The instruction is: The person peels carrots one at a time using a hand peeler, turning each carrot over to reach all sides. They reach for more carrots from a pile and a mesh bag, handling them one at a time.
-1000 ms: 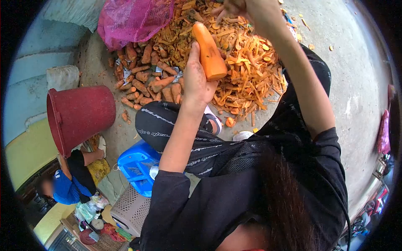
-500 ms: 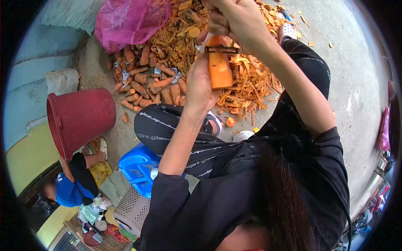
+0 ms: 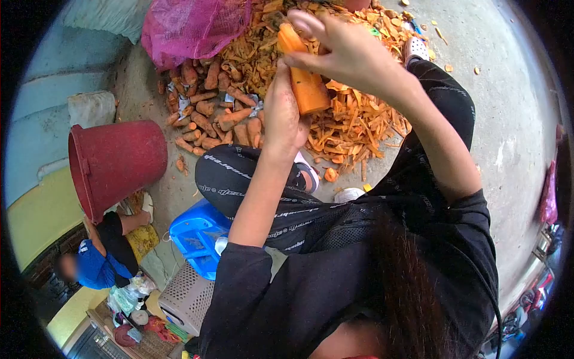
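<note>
A large peeled carrot (image 3: 309,93), orange with a few dark specks, is held at a tilt above the heap of peelings (image 3: 353,119). My left hand (image 3: 282,110) is closed round its left side and lower part. At the upper end is my right hand (image 3: 341,51), its thumb lying across the carrot and its fingers curled beyond it. The peeler cannot be seen now; my right hand may hide it. Unpeeled, soil-covered carrots (image 3: 230,119) lie in a pile to the left of the peelings.
A pink mesh sack (image 3: 191,30) rests behind the carrots. To the left are a red bucket (image 3: 122,164) and a blue plastic container (image 3: 200,236). A person in blue (image 3: 98,266) sits beyond the bucket. Concrete floor (image 3: 496,119) stretches to the right.
The dark peeler that lay across the carrot is out of sight. My right hand has come down, turning so its thumb crosses the carrot. The carrot has shifted slightly up and left.
</note>
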{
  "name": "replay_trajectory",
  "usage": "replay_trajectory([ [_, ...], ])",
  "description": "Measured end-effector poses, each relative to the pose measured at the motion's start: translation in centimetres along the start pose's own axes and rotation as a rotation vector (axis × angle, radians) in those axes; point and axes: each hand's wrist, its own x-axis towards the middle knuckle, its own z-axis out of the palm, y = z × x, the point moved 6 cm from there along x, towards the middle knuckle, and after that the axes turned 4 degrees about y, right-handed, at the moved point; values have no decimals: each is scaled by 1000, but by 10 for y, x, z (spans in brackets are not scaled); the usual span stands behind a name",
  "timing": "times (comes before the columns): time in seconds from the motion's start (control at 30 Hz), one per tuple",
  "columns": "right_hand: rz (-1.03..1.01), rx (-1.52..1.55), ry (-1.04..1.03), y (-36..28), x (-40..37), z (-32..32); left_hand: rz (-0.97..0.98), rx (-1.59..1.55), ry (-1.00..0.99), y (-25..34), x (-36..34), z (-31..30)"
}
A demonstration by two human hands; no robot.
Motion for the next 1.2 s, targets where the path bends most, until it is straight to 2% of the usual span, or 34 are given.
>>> replay_trajectory([
  [0.03,-7,-61,-62,2,-4,7,41,35,53,5,-2,2],
  [0.07,175,-2,-223,15,-8,14,12,35,58,3,-4,2],
  [0.17,290,41,-304,50,-2,15,-49,-39,7,-1,4,-5],
  [0.2,-26,-161,-11,54,11,1,-56,-76,-59,0,4,-3],
  [0.27,197,-266,18,39,18,-41,-72,-152,-193,2,4,2],
  [0.3,164,-286,142,42,22,-51,-65,-141,-167,2,5,1],
  [0.37,366,231,151,53,19,-48,-51,-120,-112,4,6,1],
  [0.43,498,677,22,40,14,-41,-52,-126,-76,4,8,0],
  [0.47,467,845,45,25,10,-36,-56,-105,-60,3,9,-2],
  [0.57,206,722,212,39,17,-28,-25,-49,-52,2,9,-6],
  [0.6,307,861,153,42,15,-24,-5,-29,-56,3,9,-6],
  [0.7,580,1232,179,16,4,-17,-36,0,-10,1,9,-6],
  [0.73,625,1227,208,14,3,-14,-21,-9,-21,0,9,-6],
  [0.87,560,1274,208,5,2,-7,-18,-71,-46,1,11,-8],
  [0.97,626,1388,200,6,-2,-1,-52,-94,-94,2,11,-10],
  [1.0,593,1390,186,2,-2,-2,-63,-95,-115,3,8,-8],
  [1.1,508,1410,152,-11,-4,-4,-94,-134,8,4,5,-4],
  [1.2,447,1439,141,-21,-5,0,-80,-55,-93,3,3,-8],
])
